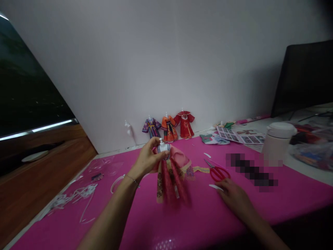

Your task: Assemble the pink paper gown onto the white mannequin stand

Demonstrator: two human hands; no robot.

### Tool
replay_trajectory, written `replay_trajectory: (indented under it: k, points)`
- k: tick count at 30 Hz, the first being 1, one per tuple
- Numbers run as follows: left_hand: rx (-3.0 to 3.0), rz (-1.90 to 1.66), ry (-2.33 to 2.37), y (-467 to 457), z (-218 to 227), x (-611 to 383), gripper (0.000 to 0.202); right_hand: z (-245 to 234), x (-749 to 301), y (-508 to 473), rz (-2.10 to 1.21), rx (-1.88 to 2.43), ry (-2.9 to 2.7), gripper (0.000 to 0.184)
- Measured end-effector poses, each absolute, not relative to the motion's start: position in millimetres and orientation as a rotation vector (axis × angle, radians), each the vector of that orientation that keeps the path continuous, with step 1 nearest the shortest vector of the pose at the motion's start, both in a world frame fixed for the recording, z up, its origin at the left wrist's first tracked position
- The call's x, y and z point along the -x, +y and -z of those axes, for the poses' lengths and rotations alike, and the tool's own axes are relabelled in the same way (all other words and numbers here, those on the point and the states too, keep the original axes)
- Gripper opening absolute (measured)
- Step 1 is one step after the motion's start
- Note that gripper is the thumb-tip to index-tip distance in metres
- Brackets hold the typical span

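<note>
Left hand (pixel 150 157) grips the doll body (pixel 170 180) at the torso, red-pink skirt hanging below. Right hand (pixel 231 194) low on the pink mat (pixel 197 218), fingertips at a white strip (pixel 214 186); red scissors (pixel 213 168) just beyond, open or closed unclear. White cords (pixel 87 190) left of the left forearm. Three dressed dolls (pixel 169 129) beyond left hand, by wall. White flask (pixel 281 133) and printed sheets (pixel 240 136) past right hand.
</note>
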State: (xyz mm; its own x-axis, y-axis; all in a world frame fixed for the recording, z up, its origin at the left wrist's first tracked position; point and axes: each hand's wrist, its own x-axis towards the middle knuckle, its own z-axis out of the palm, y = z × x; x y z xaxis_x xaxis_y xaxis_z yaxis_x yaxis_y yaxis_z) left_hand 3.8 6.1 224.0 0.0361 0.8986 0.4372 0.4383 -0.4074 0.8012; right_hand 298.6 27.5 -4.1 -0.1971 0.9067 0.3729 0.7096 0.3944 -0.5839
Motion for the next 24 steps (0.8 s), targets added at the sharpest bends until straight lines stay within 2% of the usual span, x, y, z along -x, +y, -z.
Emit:
replay_trajectory:
  k: [11,16,21,24]
  points:
    - [-1.773,-1.415,1.284,5.6,-218.6,-1.6,0.037,8.6,-301.1,29.1,-0.376,1.373,-1.960,0.026]
    - [-1.657,-1.594,1.319,-4.4,-212.4,12.6,0.038,9.1,-301.0,29.2,-0.341,1.343,-1.945,0.028]
    - [-1.185,-1.947,1.494,-27.4,-172.0,43.1,0.037,5.9,-301.1,25.3,-0.286,1.284,-1.875,0.025]
    - [-0.939,-1.922,1.528,-40.8,-136.9,49.1,0.044,-2.1,-294.7,18.9,-0.278,1.227,-1.773,0.020]
